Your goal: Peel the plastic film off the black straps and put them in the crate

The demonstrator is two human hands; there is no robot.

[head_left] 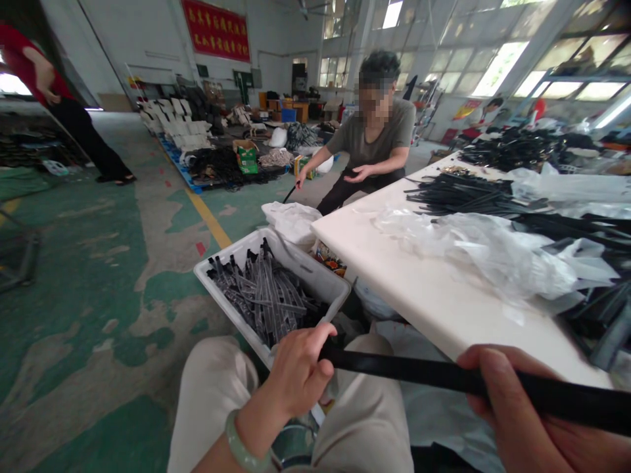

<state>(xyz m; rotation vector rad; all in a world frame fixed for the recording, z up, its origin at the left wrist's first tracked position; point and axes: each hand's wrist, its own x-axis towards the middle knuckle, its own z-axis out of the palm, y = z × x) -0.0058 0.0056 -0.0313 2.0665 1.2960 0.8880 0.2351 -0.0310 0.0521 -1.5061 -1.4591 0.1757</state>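
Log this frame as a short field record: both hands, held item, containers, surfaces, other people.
setting: workshop with a green floor
left hand: closed on the end of the black strip
right hand: closed on the same strip, further along
white bin: on the floor by the left hand, full of dark strips
white table: bears plastic bags and more strips
co-worker: seated at the far corner

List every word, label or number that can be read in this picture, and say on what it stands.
Red banner on the far wall: yellow Chinese characters, too blurred to read.
Green box on the floor: print too small to read.
Red and yellow poster at the right: blurred.
Black strip in the left hand and right hand: no print shows.
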